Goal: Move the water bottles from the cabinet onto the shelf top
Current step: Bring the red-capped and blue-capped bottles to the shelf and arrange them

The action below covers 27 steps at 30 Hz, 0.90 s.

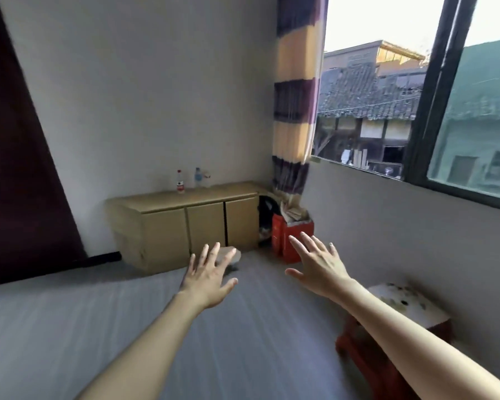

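**Bottles up on the cabinet, both hands bare and spread**

Across the room, against the white wall, the water bottles stand upright on top of the low tan cabinet [185, 223]. The red-capped bottle [180, 181] is on the left with a red label; just beside it to the right stands a blue-labelled bottle [197, 177], and what looks like another clear bottle [207, 178] sits close against that one, too blurred to make out well. All three cabinet doors are closed. The bottles are well apart from both hands, far beyond them and up to the left.

The left hand [210, 277] reaches forward, palm down, fingers straight and fanned wide, holding nothing. The right hand [319, 262] mirrors it, fingers splayed, thumb out to the side, also gripping nothing. Both hover in the air over the grey floor [70, 327], touching no object.

Behind the left fingertips a small grey object [231, 255] lies on the floor near the cabinet's foot; I cannot tell what it is. To the cabinet's right stands a red box [289, 241] with papers on top, under a striped purple and yellow curtain [296, 96]. A red stool [387, 327] with a worn white seat sits below the window [416, 96]. A dark door [18, 168] fills the left wall.
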{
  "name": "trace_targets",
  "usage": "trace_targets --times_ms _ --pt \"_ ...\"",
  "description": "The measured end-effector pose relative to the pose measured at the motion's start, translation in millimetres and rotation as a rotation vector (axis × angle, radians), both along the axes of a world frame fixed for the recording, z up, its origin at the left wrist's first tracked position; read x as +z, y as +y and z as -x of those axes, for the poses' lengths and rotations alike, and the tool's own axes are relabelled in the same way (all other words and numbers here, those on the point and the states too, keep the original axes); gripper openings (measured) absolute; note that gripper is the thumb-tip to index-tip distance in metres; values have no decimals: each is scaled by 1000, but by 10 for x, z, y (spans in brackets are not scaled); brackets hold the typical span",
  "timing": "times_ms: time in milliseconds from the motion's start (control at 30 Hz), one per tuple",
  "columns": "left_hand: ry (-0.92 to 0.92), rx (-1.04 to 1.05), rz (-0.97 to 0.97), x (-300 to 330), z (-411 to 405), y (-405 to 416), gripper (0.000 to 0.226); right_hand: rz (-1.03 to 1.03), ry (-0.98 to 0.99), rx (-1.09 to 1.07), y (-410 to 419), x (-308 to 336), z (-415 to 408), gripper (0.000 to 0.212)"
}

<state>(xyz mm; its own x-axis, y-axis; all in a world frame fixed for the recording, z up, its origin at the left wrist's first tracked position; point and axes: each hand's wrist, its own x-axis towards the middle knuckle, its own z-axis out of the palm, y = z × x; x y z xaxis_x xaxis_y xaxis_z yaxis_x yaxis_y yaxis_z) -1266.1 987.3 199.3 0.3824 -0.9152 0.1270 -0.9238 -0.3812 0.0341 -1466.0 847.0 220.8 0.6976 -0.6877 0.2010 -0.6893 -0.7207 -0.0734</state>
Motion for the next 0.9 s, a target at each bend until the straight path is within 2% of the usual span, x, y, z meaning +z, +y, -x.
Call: trace_targets --times_ms 400,700,900 --pt "73 265 -42 -210 -1994 -1270 64 -47 86 180 -1779 -329 -2358 78" --pt "100 238 104 -253 -3742 -2481 64 -83 35 230 -2960 -398 -4191 77" --pt "125 194 124 -397 -4722 -3342 63 -82 -9 294 -3705 -493 -5252 76"
